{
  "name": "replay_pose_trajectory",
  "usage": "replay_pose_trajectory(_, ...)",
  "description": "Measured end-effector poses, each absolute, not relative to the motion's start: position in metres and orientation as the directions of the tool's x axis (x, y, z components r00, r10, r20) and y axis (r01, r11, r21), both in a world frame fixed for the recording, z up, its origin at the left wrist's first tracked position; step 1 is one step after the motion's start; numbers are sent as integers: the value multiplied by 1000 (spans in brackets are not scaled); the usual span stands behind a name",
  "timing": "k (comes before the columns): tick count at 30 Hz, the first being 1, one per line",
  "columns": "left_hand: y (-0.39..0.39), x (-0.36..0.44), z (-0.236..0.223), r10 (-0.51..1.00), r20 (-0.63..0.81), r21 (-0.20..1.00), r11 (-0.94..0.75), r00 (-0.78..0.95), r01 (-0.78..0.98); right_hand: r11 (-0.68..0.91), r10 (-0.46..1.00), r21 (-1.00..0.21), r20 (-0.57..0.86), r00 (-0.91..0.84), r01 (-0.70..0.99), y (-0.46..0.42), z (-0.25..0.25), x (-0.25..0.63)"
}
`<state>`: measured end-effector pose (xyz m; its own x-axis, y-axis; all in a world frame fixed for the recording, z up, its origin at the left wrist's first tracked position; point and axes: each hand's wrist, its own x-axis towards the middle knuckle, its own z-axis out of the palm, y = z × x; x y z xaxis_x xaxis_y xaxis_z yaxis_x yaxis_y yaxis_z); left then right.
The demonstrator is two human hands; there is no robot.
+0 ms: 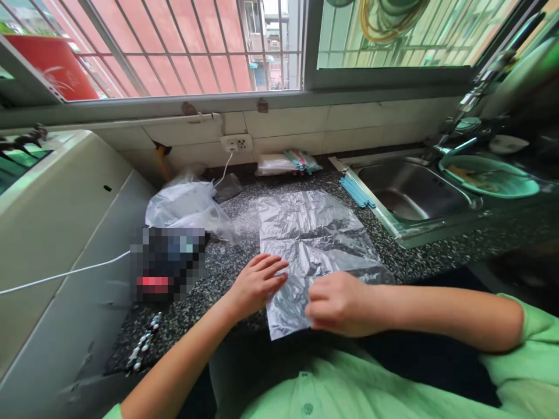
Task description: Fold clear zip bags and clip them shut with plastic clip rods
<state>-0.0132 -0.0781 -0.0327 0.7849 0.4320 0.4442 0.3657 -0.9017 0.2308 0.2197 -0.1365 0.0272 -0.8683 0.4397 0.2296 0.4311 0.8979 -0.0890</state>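
Note:
A clear, crinkled plastic bag [312,238] lies flat on the dark speckled countertop [218,273]. My left hand [257,282] rests on the bag's left edge with its fingers stretched out flat. My right hand [338,304] is curled at the bag's near edge, fingers pressed together on the plastic. Both forearms reach in from the bottom, with green sleeves behind them.
A bunched plastic bag [187,206] sits at the left back, beside a blurred dark object [168,262]. A steel sink [410,189] lies to the right, with a green basin [489,174] beyond it. Blue strips [356,191] lie at the sink's edge. A white cable [65,273] crosses the left.

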Motion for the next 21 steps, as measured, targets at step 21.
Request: replay_pose_trajectory(21,-88,-37,-22,788,115,848,-395,605,354,255,957,88,119,-264,963,-18,-17,348)
